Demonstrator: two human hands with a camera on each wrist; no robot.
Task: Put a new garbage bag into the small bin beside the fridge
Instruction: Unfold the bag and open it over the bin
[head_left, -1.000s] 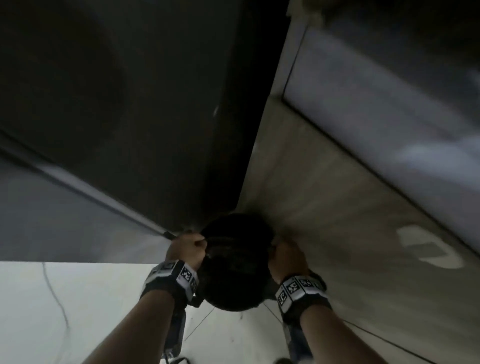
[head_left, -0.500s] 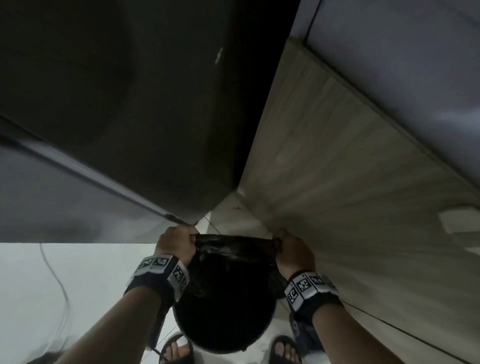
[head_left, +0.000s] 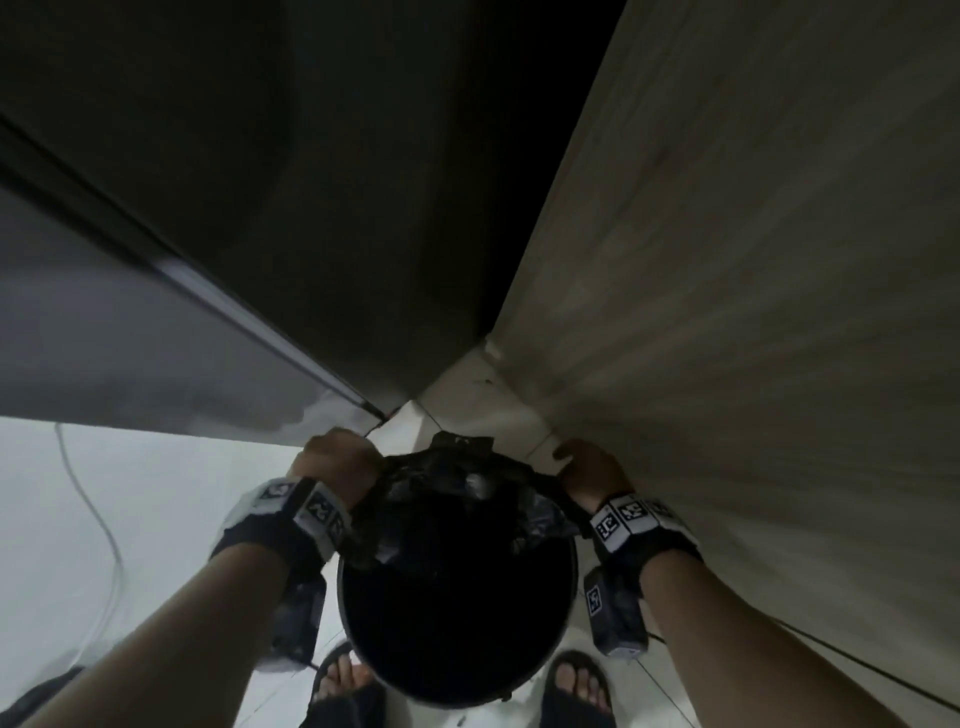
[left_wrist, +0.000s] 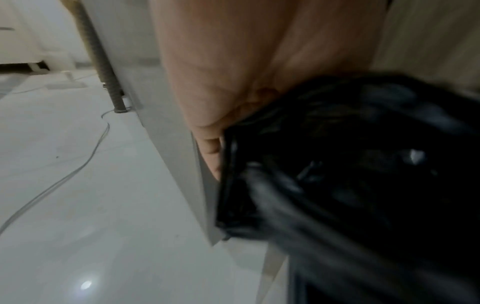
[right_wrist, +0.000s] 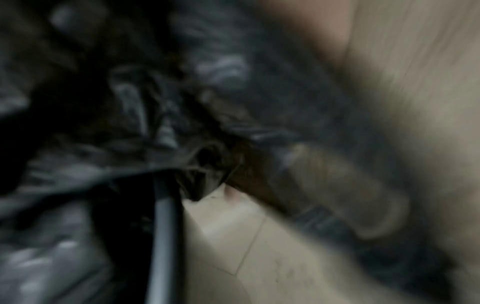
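Observation:
A small round black bin (head_left: 457, 639) is held low between my feet, seen from above in the head view. A crumpled black garbage bag (head_left: 457, 483) lies across its far rim, stretched between my two hands. My left hand (head_left: 337, 462) grips the bag's left edge, my right hand (head_left: 587, 467) grips its right edge. In the left wrist view my fingers (left_wrist: 210, 156) curl round the black bag (left_wrist: 350, 164) at the bin's edge. The right wrist view is blurred; the bag (right_wrist: 142, 123) and the bin's rim (right_wrist: 163, 236) fill its left side.
The dark fridge (head_left: 311, 182) rises on the left and a wood-grain cabinet side (head_left: 753, 260) on the right, with a narrow tiled gap (head_left: 472, 395) between them. A cable (head_left: 104, 545) runs over the white floor at left. My sandalled feet (head_left: 576, 691) stand below the bin.
The bin has come out of the gap between fridge and cabinet toward my feet. Both hands kept their grip on the bag's edge and pulled back with it.

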